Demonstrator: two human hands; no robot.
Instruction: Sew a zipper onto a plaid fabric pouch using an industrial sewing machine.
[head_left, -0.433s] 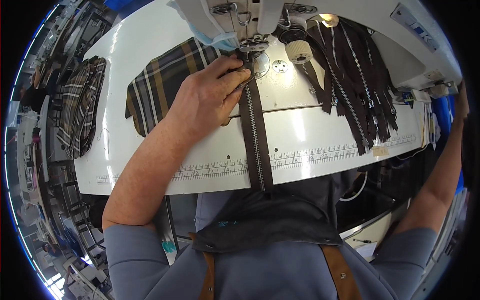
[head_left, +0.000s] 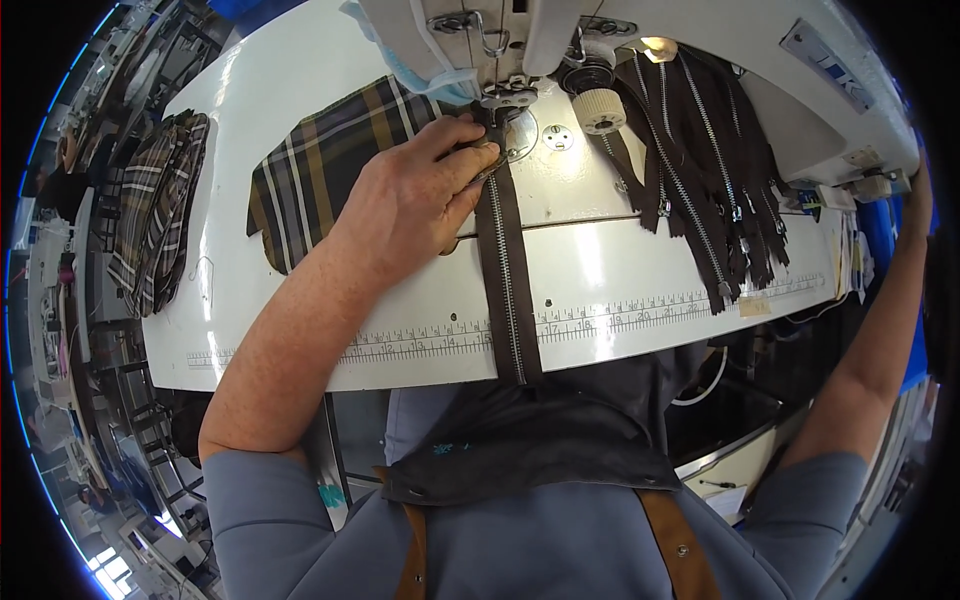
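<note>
My left hand (head_left: 415, 200) is closed at the presser foot (head_left: 497, 120) of a sewing machine. Its thumb and fingers are pinched on the top end of a dark brown zipper (head_left: 507, 270) with metal teeth. The zipper's tape runs straight down over the table's front edge. Under and beside that hand lies a plaid fabric piece (head_left: 310, 180) in dark green, brown and white, its inner end hidden by the fingers. My right hand (head_left: 918, 195) reaches up to the far right end of the machine; its fingers are hidden from view.
The white machine table (head_left: 400, 365) has a printed ruler along its front. Several brown zippers (head_left: 690, 170) lie heaped at the right, below the machine arm (head_left: 740, 40). A stack of plaid pieces (head_left: 160, 210) sits at the left edge. A blue face mask (head_left: 410, 70) hangs by the machine head.
</note>
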